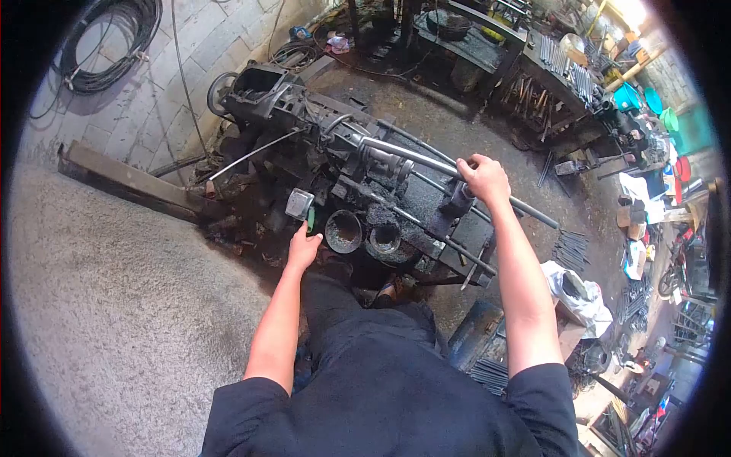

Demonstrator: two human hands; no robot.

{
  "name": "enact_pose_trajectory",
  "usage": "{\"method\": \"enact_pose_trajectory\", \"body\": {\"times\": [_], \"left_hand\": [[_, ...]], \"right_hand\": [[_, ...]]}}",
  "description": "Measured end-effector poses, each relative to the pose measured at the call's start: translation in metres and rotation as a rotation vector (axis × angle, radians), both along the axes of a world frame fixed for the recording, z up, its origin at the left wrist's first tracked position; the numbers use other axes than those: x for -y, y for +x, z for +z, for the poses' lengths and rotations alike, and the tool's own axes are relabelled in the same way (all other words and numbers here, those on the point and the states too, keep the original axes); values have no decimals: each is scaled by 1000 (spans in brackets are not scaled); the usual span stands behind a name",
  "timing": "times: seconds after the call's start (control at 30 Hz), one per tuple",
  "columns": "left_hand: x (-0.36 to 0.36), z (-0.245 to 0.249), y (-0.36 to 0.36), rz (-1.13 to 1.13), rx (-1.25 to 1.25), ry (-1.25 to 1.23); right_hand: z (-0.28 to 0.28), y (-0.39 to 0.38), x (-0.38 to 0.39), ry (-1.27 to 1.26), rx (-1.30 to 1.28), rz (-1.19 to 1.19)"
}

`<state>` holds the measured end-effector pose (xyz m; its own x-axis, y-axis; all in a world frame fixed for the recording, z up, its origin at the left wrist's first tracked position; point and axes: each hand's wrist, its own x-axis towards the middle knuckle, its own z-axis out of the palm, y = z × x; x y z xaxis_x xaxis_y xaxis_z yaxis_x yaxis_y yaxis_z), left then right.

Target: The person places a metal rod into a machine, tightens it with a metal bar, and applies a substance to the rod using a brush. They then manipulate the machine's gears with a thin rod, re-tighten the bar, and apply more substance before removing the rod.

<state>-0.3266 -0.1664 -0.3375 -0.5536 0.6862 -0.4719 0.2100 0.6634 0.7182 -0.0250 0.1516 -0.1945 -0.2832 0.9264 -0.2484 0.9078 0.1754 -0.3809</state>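
A long round metal bar [422, 158] runs slantwise along the lathe-like machine [301, 114], from its spindle end out past the far right support. My right hand [486, 180] is closed over this bar near a dark upright block [458, 199]. Lower left, my left hand [304, 248] is at a small green handle [311, 219] beside a grey metal box [299, 203]; its fingers look curled at the handle's lower end, partly hidden. Two round dark bowls [344, 231] sit just right of that hand, below the machine's rods.
Metal shavings [426, 199] cover the machine bed. A beam [126, 181] lies along the left wall, with coiled cable [106, 46] hung above. Benches with rods [567, 72] stand at the back right. A white sack [579, 301] and a bundle of rods [569, 250] are at right.
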Motion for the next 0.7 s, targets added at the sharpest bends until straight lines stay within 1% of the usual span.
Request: {"method": "enact_pose_trajectory", "body": {"times": [0.07,0.17,0.23,0.3,0.33,0.37,0.47,0.5,0.57,0.7], "left_hand": [[4,-9,4,24,-145,74],[5,0,16,59,-200,69],[5,3,23,66,-169,19],[4,-1,28,-16,-241,58],[3,1,29,-34,-137,16],[2,0,30,-35,-136,17],[8,-18,28,-163,-315,-67],[6,-14,29,-166,-315,-68],[5,-7,30,-240,-459,-167],[-3,5,30,-250,-426,-239]], "right_hand": [[-8,3,-4,0,-27,-16],[-5,1,-3,31,-14,-12],[-4,2,-2,10,-1,-17],[-4,4,-5,-31,-38,-31],[-3,5,-3,-32,-36,-35],[-1,4,-2,-29,-41,-40],[-5,4,-4,-14,-60,-36],[-6,4,-5,0,-71,-25],[-7,6,-6,-9,-56,-17],[-12,9,-12,-21,-56,43]]}}
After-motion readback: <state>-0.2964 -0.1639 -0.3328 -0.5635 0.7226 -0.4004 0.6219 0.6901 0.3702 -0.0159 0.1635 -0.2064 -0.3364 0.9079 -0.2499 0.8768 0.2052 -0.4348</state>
